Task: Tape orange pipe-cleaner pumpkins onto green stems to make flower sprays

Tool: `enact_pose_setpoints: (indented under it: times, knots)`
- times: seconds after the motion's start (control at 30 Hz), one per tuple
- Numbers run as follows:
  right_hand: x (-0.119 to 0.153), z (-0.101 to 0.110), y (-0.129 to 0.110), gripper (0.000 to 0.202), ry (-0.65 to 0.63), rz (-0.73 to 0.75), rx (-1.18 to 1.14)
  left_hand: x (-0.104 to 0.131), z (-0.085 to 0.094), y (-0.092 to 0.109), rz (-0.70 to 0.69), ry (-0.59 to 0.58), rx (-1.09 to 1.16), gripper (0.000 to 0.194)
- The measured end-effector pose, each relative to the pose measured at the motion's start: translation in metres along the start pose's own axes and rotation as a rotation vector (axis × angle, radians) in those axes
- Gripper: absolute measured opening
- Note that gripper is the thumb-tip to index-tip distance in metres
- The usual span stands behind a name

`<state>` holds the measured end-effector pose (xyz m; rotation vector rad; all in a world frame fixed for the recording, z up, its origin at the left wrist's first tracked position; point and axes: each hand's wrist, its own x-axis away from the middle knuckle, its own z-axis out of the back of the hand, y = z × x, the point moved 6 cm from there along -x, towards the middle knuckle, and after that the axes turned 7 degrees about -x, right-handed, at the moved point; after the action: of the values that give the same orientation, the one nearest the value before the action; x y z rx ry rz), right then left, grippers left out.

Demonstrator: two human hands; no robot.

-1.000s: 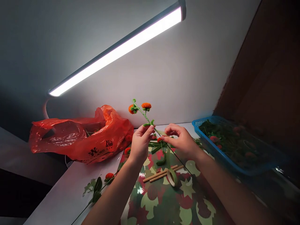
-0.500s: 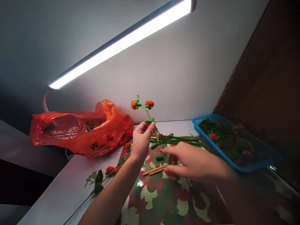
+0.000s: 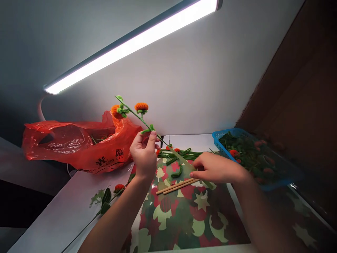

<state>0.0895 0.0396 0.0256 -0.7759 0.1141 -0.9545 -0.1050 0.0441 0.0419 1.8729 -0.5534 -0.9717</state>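
My left hand [image 3: 144, 153] pinches a green flower stem [image 3: 133, 111] just below a small green leaf. Two orange fuzzy blossoms [image 3: 141, 107] with green undersides sit on the stem's upper part, which leans up to the left. From the stem a pale green tape strip [image 3: 185, 162] runs down to the right. My right hand [image 3: 214, 168] has its fingers closed on that strip, whose loose end shows below the hand. Beneath lie two thin wooden sticks [image 3: 179, 186] and a bent green piece [image 3: 177, 173] on the patterned mat [image 3: 181, 218].
An orange plastic bag [image 3: 86, 147] stands at the left, a blue basket [image 3: 223, 147] of greenery and red flowers at the right. Green stems [image 3: 189, 154] lie behind the mat. Another flower branch [image 3: 106, 202] rests front left. A lit lamp [image 3: 131, 45] hangs above.
My left hand and the stem have moved left, and the stem leans more. My right hand has drawn right with the strip, which is now stretched taut between the hands.
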Motion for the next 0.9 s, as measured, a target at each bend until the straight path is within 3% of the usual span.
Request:
enact_pose_setpoints:
  times: [0.13, 0.27, 0.33, 0.47, 0.5, 0.6, 0.77, 0.9]
  knots:
    - [0.002, 0.004, 0.009, 0.026, -0.001, -0.012, -0.043, 0.001, 0.006, 0.019, -0.136, 0.047, -0.092, 0.013]
    - [0.006, 0.002, -0.002, 0.022, -0.088, 0.113, -0.105, 0.004, 0.001, 0.012, -0.067, -0.020, -0.047, 0.014]
    - [0.006, 0.009, -0.013, 0.025, 0.020, 0.188, -0.128, 0.005, -0.004, 0.004, 0.028, -0.062, 0.046, 0.014]
    - [0.011, 0.032, -0.038, 0.026, 0.592, 0.392, -0.142, 0.013, -0.014, -0.009, 0.253, -0.134, 0.221, 0.017]
    - [0.011, 0.031, -0.043, 0.030, 0.668, 0.441, -0.135, 0.016, -0.016, -0.010, 0.296, -0.146, 0.246, 0.018]
    - [0.006, 0.020, -0.049, 0.011, 0.785, 0.465, -0.178, 0.021, -0.017, -0.008, 0.344, -0.142, 0.288, 0.020]
    - [0.002, 0.006, -0.053, 0.010, 0.788, 0.475, -0.231, 0.026, -0.016, -0.009, 0.375, -0.127, 0.290, 0.019]
    - [0.004, 0.003, -0.050, 0.010, 0.814, 0.395, -0.309, 0.031, -0.016, -0.012, 0.368, -0.176, 0.255, 0.017]
